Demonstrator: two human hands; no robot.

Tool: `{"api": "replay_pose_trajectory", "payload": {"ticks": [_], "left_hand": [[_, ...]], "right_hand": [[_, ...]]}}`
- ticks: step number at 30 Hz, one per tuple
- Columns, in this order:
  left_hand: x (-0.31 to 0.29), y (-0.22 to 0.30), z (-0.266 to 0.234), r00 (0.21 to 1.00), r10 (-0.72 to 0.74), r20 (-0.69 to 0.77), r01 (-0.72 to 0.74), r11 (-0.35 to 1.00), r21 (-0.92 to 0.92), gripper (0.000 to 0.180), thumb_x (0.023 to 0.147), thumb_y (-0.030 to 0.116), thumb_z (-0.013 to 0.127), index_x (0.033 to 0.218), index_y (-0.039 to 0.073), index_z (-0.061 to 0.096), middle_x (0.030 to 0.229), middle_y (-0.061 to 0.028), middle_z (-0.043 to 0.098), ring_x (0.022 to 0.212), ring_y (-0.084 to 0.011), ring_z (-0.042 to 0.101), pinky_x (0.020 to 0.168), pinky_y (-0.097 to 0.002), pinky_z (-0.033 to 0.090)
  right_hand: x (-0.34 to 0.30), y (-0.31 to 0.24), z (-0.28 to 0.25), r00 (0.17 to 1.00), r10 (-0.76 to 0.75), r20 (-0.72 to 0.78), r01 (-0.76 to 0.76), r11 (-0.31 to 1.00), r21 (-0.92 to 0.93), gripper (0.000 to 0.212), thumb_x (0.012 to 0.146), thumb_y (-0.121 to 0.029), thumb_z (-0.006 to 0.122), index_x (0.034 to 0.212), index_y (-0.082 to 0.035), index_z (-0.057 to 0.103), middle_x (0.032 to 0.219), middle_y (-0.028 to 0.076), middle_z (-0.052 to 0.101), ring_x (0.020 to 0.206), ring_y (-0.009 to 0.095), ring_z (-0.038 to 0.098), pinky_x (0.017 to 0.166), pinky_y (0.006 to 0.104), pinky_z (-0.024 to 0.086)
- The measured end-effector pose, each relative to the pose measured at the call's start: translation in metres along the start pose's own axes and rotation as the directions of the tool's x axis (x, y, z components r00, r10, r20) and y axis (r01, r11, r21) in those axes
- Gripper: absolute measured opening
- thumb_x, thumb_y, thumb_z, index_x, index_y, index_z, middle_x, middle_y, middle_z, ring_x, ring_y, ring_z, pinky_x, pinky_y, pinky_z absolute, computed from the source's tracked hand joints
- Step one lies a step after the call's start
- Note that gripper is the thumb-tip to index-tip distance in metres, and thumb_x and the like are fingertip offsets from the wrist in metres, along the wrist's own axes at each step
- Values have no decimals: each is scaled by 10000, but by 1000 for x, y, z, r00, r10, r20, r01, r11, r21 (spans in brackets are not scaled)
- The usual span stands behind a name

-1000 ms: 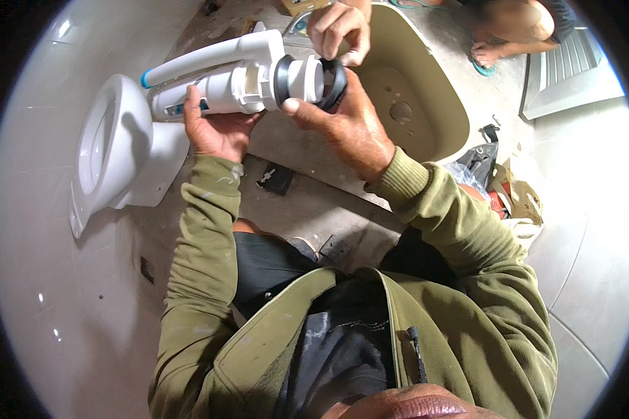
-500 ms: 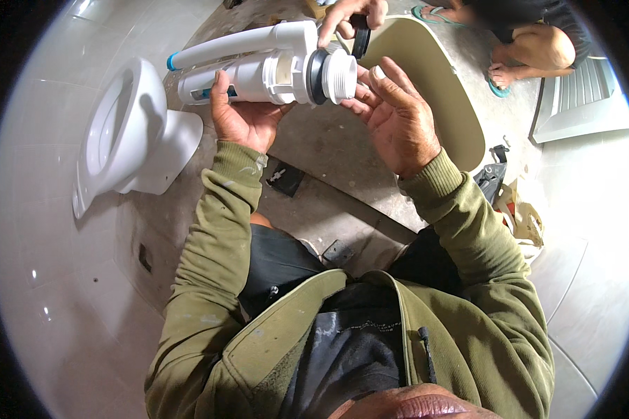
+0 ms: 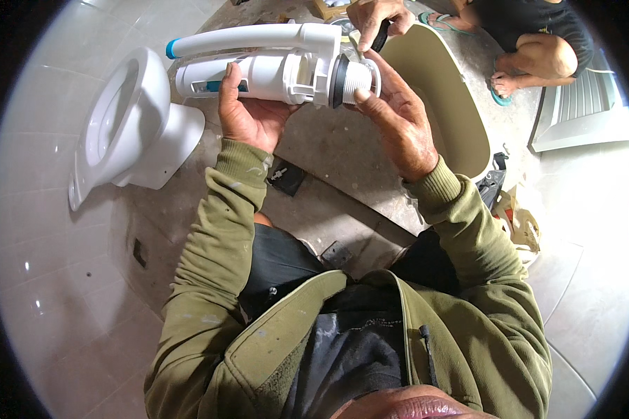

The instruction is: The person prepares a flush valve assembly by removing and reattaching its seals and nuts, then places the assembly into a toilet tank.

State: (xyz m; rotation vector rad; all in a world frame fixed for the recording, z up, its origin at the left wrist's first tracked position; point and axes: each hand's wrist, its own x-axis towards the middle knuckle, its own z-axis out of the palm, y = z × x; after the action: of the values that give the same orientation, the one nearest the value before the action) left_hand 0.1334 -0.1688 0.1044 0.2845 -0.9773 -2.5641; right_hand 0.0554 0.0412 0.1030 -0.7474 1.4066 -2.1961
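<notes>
A white toilet flush valve (image 3: 265, 77) lies level in front of me, with a long overflow tube (image 3: 251, 40) capped in blue along its far side. My left hand (image 3: 253, 115) is wrapped round its body from below, thumb on top. At its right end sit a black rubber washer (image 3: 340, 81) and a white threaded neck (image 3: 357, 78). My right hand (image 3: 402, 122) closes round that neck, thumb on the near side, fingers behind it. A thin white ring (image 3: 377, 78) shows at the neck's end; whether it is separate I cannot tell.
Another person's hand (image 3: 379, 19) holds a black ring (image 3: 380, 35) and points a finger at the neck. Behind my right hand stands a beige toilet tank (image 3: 461, 98). A white toilet bowl (image 3: 136, 119) is at left. A crouching person's leg (image 3: 538, 59) shows at far right.
My right hand has closed from open fingers onto the threaded neck. The valve has shifted slightly right, and the other person's hand has moved right, its finger now over the neck.
</notes>
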Motion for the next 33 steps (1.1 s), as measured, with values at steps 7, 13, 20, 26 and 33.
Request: {"api": "replay_pose_trajectory", "payload": {"ticks": [7,13,20,26,33], "left_hand": [[-3,3,3,1000,28,-4,-28,1000,-3,799,894,520,681,1497,115,348,1444,-150,492,1343,-362,492,1030,-652,450],[-6,6,4,1000,30,8,-30,998,54,775,895,521,681,1477,116,369,1421,-137,512,1314,-354,522,989,-634,490],[-11,6,8,1000,16,-2,-16,999,37,743,887,514,684,1437,97,408,1369,-135,550,1263,-324,564,973,-606,511],[-13,2,11,999,3,-46,0,998,59,760,878,537,679,1441,103,413,1365,-131,555,1252,-315,573,958,-597,514],[-16,6,17,994,14,-105,-12,1000,24,800,839,557,709,1465,153,417,1414,-118,522,1329,-350,493,1041,-664,420]], "right_hand": [[-5,-6,-4,993,85,83,-97,985,144,614,1048,-189,502,1559,47,256,1464,177,468,1337,264,491,1098,447,429],[-3,-6,0,996,92,-8,-91,995,36,601,977,-159,674,1442,68,368,1310,162,558,1191,219,576,990,399,511],[-6,-10,0,989,49,-139,-68,989,-130,676,836,-192,854,1268,98,421,1179,218,621,1101,232,634,967,358,536],[-12,-7,7,988,-33,-153,0,978,-211,677,848,-195,840,1272,87,395,1123,183,620,1039,210,631,921,346,541],[-7,-20,-3,956,-134,-259,134,991,-17,535,953,-192,724,1277,59,380,1150,187,576,992,188,626,873,323,549]]}}
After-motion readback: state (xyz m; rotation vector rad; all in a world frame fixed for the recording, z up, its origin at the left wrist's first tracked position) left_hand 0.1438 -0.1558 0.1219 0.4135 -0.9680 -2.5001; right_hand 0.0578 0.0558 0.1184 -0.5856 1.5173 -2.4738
